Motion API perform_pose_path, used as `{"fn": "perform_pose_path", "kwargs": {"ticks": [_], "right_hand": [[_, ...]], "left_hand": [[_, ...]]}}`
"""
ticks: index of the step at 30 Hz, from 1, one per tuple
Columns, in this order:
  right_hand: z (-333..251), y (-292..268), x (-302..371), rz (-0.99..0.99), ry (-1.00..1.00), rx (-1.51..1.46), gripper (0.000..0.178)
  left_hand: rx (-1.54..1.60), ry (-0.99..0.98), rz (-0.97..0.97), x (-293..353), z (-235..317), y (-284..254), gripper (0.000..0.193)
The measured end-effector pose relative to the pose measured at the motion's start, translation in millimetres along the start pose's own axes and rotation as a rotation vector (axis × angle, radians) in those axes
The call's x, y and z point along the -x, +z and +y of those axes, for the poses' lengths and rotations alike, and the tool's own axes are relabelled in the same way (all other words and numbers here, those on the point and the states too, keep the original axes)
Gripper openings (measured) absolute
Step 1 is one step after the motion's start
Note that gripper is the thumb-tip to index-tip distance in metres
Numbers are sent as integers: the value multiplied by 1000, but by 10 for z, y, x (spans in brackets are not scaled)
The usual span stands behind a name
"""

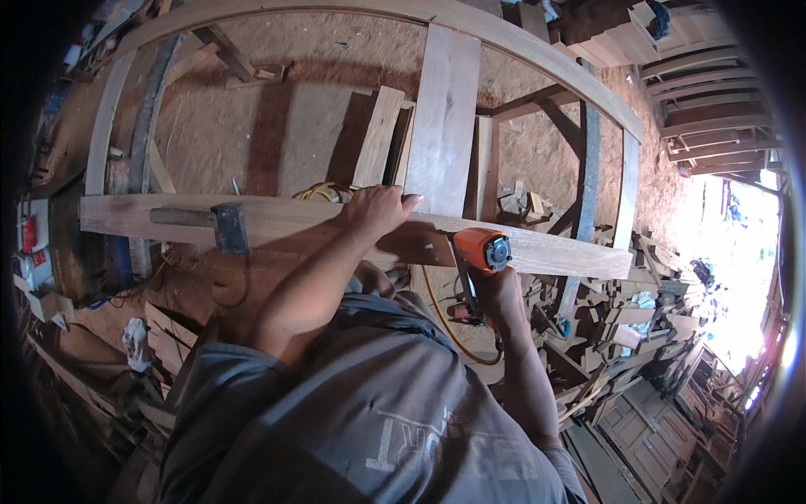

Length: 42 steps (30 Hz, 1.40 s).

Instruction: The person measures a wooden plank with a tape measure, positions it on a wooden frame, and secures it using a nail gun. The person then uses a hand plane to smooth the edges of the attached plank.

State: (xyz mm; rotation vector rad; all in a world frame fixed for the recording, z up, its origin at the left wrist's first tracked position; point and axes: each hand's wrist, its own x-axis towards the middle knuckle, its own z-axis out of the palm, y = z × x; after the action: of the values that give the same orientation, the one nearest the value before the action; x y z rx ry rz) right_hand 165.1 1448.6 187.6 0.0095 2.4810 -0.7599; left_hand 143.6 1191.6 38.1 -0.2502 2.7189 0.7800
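A wooden door frame lies in front of me, its near rail (298, 220) running crosswise and a wide middle board (447, 109) meeting it. My left hand (382, 210) grips this rail just left of the middle board, fingers curled over its far edge and thumb out to the right. My right hand (499, 292) is closed round the handle of an orange and black nail gun (484, 249). The gun's nose rests at the rail, close to the joint with the middle board. Left of my left hand, a hammer (230, 228) with a dark block head lies on the rail.
Dark support bars (590, 176) run under the frame. A yellow air hose (441, 312) hangs below the gun. Scrap wood (621, 323) is heaped at the right, and panelled doors (651, 420) lie lower right. Planks (379, 139) stand beyond the rail.
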Motion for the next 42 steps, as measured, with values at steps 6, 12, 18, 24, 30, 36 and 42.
{"fn": "perform_pose_path", "kwargs": {"ticks": [6, 12, 18, 24, 30, 36, 42], "right_hand": [[174, 24, -63, -8, 17, 63, 39], [-72, 25, -111, -18, 76, 134, 44], [-167, 35, -115, -14, 21, 95, 42], [-197, 38, -123, -34, 48, 127, 44], [-83, 139, -135, 69, -33, 55, 45], [-133, 54, -158, -6, -48, 50, 45], [155, 160, -160, 38, -127, 84, 45]], "left_hand": [[-3, -49, -89, -58, 8, 9, 70], [40, -70, -156, -88, -9, -10, 75], [51, -116, -222, -74, 55, -135, 75], [68, -119, -197, -37, 58, -161, 73], [65, -133, -239, -67, 93, -164, 71], [73, -155, -310, -100, 77, -206, 73], [25, -64, -132, -90, 34, 1, 71]]}}
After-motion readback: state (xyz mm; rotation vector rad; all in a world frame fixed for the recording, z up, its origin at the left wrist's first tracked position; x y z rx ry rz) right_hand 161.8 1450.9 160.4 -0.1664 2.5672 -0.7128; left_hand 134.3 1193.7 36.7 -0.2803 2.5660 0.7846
